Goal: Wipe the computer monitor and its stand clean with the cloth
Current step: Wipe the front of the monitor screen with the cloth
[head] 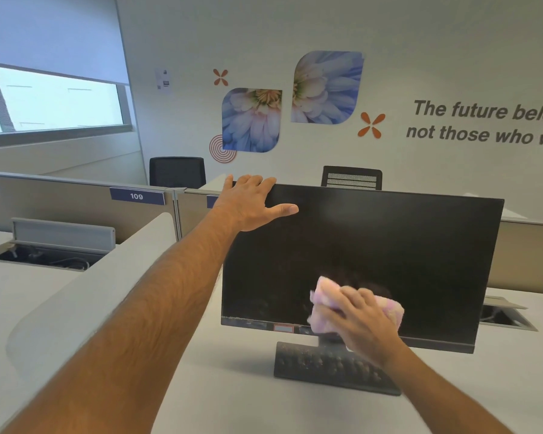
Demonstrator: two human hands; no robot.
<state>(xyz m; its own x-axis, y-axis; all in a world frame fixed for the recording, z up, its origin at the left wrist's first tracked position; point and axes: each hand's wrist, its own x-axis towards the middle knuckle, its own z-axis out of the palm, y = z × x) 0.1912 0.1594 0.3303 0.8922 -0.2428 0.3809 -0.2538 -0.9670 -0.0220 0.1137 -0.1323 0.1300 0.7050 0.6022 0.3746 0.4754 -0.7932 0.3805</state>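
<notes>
Right hand holding cloth (pink), left gripping monitor

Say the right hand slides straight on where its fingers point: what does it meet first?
Ahead of its fluffy pink cloth lies black flat monitor screen; then probably the left hand gripping its top corner.

Black monitor, mottled pink-and-lilac cloth, dark grey stand.

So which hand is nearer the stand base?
Right. The right hand holds the cloth low on the monitor, just above the stand base; the left hand grips its top-left corner.
</notes>
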